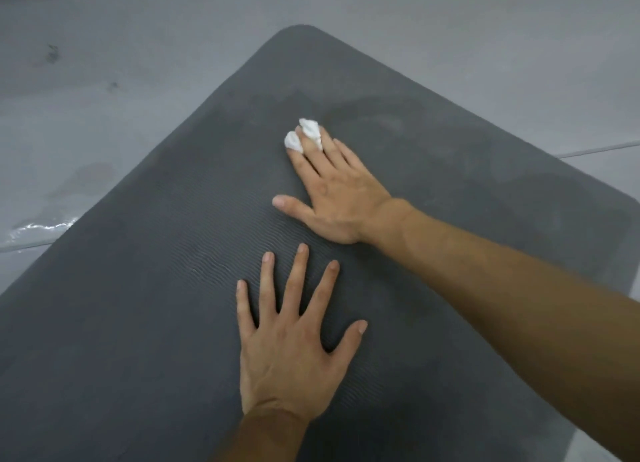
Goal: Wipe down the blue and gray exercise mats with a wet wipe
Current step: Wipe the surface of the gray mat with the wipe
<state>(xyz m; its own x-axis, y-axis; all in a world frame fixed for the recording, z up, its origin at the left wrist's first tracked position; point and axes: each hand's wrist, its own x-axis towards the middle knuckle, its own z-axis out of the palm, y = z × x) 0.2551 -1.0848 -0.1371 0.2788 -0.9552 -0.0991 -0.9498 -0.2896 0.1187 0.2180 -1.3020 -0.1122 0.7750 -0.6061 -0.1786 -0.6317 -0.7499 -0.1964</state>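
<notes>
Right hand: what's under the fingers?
A bunched white wet wipe shows at two fingertips of the right hand, whose straight fingers press it onto the gray mat. The fingers cover the rest of the wipe, so its full extent cannot be seen.

Mat (173, 288): dark gray, foam-like, matt. Fine wavy ribbing over whole surface. Far end shows darker damp-looking patches and dull, paler smears.
Wipe (306, 132): white, soft, cloth-like, crumpled, matt.
Floor (138, 63): pale gray, smooth, faint sheen, few dark scuffs (52, 53).
Wet patch (41, 228) on floor by mat's left edge: glossy, bright glints.
</notes>
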